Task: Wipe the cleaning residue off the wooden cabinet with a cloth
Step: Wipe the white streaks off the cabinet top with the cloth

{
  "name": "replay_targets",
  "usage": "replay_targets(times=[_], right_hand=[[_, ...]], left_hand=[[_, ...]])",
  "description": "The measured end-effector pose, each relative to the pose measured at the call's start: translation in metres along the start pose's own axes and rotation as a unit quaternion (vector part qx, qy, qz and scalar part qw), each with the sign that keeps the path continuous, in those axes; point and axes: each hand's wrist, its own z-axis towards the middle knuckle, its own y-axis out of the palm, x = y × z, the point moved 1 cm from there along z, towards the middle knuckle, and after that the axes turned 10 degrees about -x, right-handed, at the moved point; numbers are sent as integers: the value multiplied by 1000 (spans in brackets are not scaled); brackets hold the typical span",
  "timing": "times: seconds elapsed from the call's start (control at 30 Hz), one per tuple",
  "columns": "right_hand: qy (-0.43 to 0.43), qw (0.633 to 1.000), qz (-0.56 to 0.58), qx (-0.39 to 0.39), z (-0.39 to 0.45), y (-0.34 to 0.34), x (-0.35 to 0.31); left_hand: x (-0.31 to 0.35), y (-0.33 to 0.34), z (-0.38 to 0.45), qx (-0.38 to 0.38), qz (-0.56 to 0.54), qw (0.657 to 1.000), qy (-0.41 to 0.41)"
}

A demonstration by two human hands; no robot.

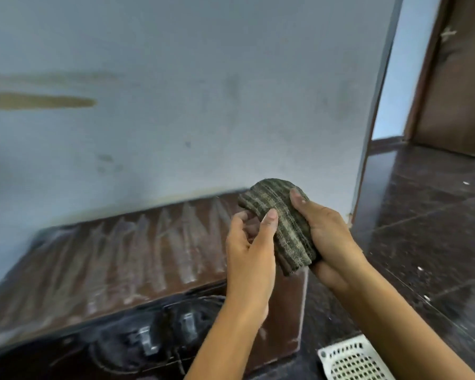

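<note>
A low brown wooden cabinet (126, 256) stands against the wall, its top streaked with whitish residue. Above its right end I hold a bunched green-and-tan striped cloth (280, 229). My right hand (327, 237) cups the cloth from the right with the thumb on top. My left hand (250, 250) grips it from the left, thumb pressed on the fabric. The cloth is in the air, not touching the cabinet top.
A pale blue wall (203, 91) with brown smears rises behind the cabinet. Dark glossy floor tiles (422, 215) lie to the right, with a white perforated drain cover (351, 360) near my right forearm. A brown door (455, 78) stands at far right. Dark cables and plugs (159, 335) sit inside the cabinet front.
</note>
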Motion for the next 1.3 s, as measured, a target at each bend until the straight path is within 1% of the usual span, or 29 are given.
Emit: replay_targets(times=[0.17, 0.3, 0.4, 0.47, 0.53, 0.63, 0.7, 0.77, 0.9, 0.97, 1.0, 1.03, 1.13, 1.17, 1.2, 1.23, 1.3], right_hand=[[6, 997, -24, -69, -14, 88, -27], [10, 991, -31, -132, -30, 158, -33], [16, 985, -15, -173, -45, 198, -19], [19, 979, 16, -201, -54, 220, -5], [35, 976, 39, -212, -57, 239, 13], [97, 974, 22, -203, -57, 264, 44], [139, 972, -4, -189, -56, 274, 69], [180, 966, -20, -184, -55, 279, 94], [266, 946, -55, -174, -46, 282, 141], [285, 943, -68, -159, -37, 286, 159], [290, 942, -73, -155, -33, 288, 167], [286, 943, -76, -152, -30, 289, 171], [236, 955, -88, -154, -19, 296, 186], [200, 959, -131, -154, -16, 299, 189], [145, 956, -203, -152, -14, 304, 191], [78, 944, -285, -150, -11, 310, 193], [-58, 896, -414, -151, -5, 325, 199]], left_hand=[[83, -47, -37, 56, 61, 995, 61], [139, -93, -70, 80, 97, 989, 79], [165, -127, -95, 104, 105, 984, 97], [176, -144, -108, 118, 102, 982, 104], [180, -160, -115, 135, 109, 980, 100], [173, -196, -120, 188, 165, 967, 42], [159, -223, -124, 210, 206, 956, -10], [142, -252, -129, 225, 223, 947, -51], [112, -304, -139, 212, 252, 934, -135], [100, -328, -139, 207, 265, 927, -168], [97, -338, -139, 210, 269, 925, -169], [96, -347, -139, 223, 276, 921, -159], [96, -369, -130, 309, 292, 896, -124], [96, -375, -127, 338, 289, 889, -107], [96, -380, -124, 360, 283, 884, -91], [94, -386, -119, 373, 264, 885, -85], [92, -398, -107, 384, 191, 896, -113]])
